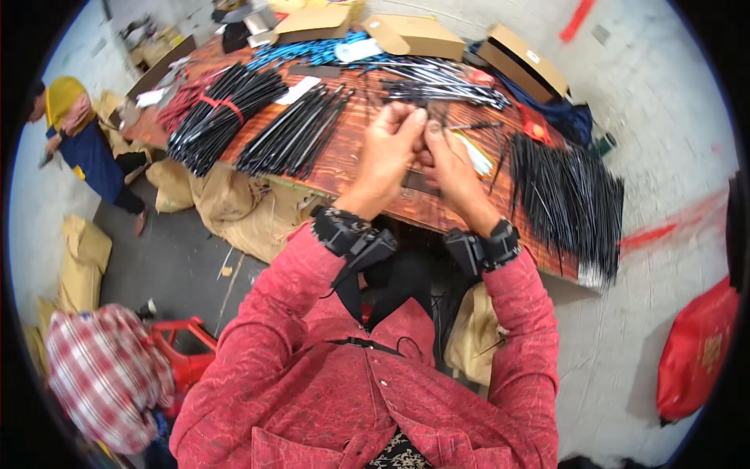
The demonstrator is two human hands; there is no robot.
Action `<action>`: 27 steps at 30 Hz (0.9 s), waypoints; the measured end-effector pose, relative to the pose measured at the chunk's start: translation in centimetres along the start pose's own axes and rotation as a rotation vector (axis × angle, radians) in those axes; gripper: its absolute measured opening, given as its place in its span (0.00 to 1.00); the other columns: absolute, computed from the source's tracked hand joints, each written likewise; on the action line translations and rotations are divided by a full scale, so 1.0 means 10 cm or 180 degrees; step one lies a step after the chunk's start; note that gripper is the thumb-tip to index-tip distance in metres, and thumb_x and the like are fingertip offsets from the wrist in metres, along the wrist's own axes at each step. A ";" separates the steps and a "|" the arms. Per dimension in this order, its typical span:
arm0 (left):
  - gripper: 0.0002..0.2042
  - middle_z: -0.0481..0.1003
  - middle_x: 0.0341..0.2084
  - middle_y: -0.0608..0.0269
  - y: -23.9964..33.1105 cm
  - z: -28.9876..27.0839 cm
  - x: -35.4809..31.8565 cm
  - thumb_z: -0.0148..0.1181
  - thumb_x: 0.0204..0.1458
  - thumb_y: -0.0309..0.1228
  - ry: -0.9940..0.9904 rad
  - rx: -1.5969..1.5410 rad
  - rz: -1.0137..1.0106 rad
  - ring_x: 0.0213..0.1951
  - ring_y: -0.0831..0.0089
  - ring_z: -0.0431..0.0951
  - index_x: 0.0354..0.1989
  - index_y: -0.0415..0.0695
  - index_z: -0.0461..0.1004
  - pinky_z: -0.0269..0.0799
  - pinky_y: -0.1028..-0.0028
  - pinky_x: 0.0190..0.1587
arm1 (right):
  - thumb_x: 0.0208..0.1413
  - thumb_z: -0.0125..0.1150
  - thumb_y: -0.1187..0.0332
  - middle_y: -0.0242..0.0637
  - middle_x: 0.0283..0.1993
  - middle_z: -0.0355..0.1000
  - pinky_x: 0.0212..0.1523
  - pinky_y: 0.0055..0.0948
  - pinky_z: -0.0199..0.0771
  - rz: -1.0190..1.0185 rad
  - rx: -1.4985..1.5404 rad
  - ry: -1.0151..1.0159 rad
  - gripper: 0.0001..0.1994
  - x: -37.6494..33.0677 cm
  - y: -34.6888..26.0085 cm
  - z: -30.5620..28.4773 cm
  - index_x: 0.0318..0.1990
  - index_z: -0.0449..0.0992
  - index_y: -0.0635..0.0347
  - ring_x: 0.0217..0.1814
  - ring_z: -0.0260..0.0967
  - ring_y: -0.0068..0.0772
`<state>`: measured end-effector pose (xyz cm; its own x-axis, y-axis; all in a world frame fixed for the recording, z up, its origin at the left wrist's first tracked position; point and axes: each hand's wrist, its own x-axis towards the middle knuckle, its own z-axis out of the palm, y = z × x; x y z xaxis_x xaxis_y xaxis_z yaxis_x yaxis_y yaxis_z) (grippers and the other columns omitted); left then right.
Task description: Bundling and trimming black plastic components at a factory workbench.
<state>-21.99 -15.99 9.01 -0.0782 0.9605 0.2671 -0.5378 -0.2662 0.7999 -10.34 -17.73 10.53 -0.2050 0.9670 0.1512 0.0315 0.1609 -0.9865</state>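
Note:
My left hand (388, 152) and my right hand (455, 170) meet above the reddish-brown table (344, 173), fingertips pinched close together. Something thin and dark shows blurred at the fingers; its kind cannot be made out. Just past the hands lies a spread of shiny black and silvery rods (449, 82). Left of them is a loose pile of thin black rods (295, 134), and beyond it a thick black bundle (205, 129) tied with a red band (224, 105). Another heap of thin black rods (569, 199) hangs over the table's right end. Beside my right hand sits a white and yellow packet (478, 156).
Blue rods (308, 52) and cardboard boxes (422, 37) line the back. Tan sacks (238, 215) stand below the table's left side. A person in dark blue (101, 160) is at the left; another in plaid (109, 375) sits by a red chair (183, 352). A red bag (695, 352) is right.

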 end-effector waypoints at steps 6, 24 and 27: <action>0.09 0.73 0.29 0.72 -0.04 0.01 0.01 0.50 0.65 0.35 -0.0517 -0.0454 -0.0431 0.26 0.84 0.72 0.43 0.44 0.73 0.69 0.83 0.26 | 0.69 0.43 0.51 0.26 0.30 0.68 0.25 0.19 0.62 -0.0970 -0.1110 0.0445 0.21 0.17 0.20 -0.11 0.37 0.72 0.61 0.25 0.61 0.17; 0.13 0.76 0.33 0.69 0.16 -0.08 -0.07 0.49 0.66 0.39 -0.0169 -0.0351 -0.0800 0.32 0.80 0.76 0.50 0.45 0.74 0.74 0.78 0.32 | 0.69 0.45 0.53 0.32 0.34 0.74 0.32 0.25 0.72 -0.0157 -0.0096 0.0185 0.20 0.18 0.07 0.11 0.46 0.72 0.62 0.32 0.73 0.23; 0.15 0.76 0.31 0.69 0.16 -0.02 -0.12 0.49 0.66 0.41 -0.0099 -0.0505 -0.0751 0.30 0.82 0.75 0.51 0.44 0.73 0.74 0.79 0.30 | 0.69 0.45 0.53 0.31 0.33 0.73 0.31 0.24 0.71 -0.0038 0.0124 0.0173 0.19 0.17 0.11 0.11 0.48 0.71 0.61 0.29 0.70 0.21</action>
<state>-22.90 -17.54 9.84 0.0893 0.9908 0.1017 -0.6629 -0.0171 0.7485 -11.78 -16.10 9.66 -0.1516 0.9745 0.1652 -0.0090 0.1658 -0.9861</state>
